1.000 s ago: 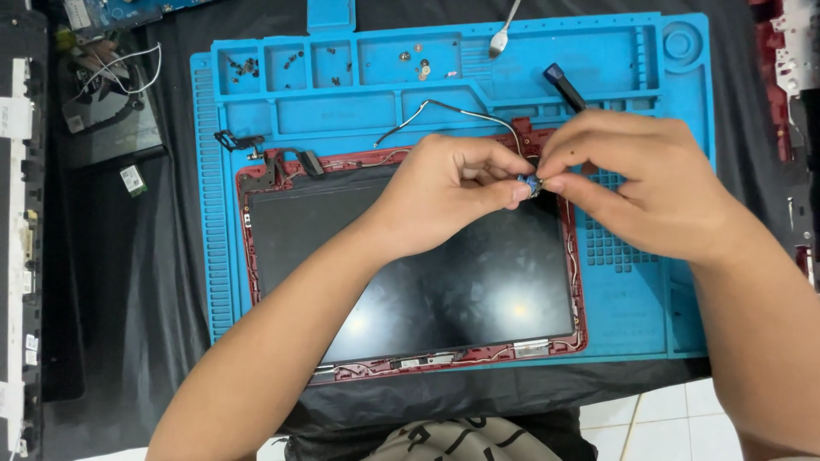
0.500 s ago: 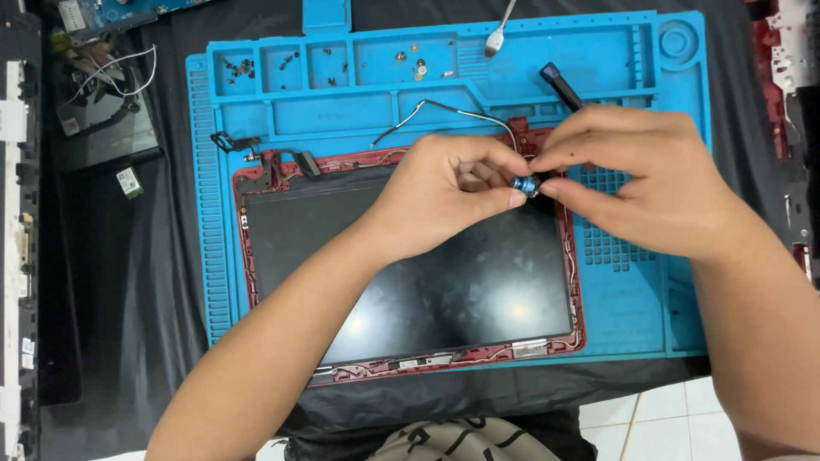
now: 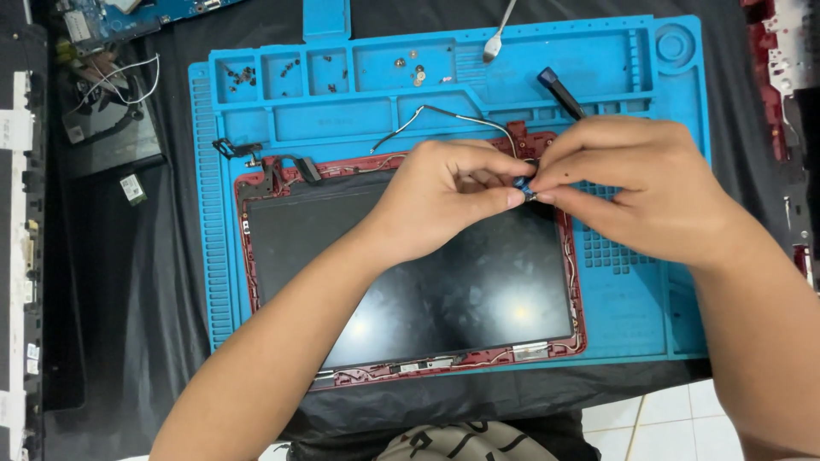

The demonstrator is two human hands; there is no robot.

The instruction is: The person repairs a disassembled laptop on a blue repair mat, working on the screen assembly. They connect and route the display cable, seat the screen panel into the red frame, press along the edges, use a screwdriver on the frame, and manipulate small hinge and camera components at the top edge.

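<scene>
A laptop screen assembly with a red frame and dark glossy panel lies on a blue work mat. My left hand and my right hand meet over the panel's upper right corner. Both pinch a small blue part between their fingertips. A thin grey cable loops from the mat toward that corner and runs under my fingers. A dark-handled tool lies just above my right hand.
Small screws sit in the mat's top compartments. A white-tipped tool lies at the top edge. A fan with wires and a circuit board rest on black cloth at the left. Red casing parts lie at the right.
Both hands stay at the same corner, fingertips shifting slightly on the small blue part. The camera view drifted a little.
</scene>
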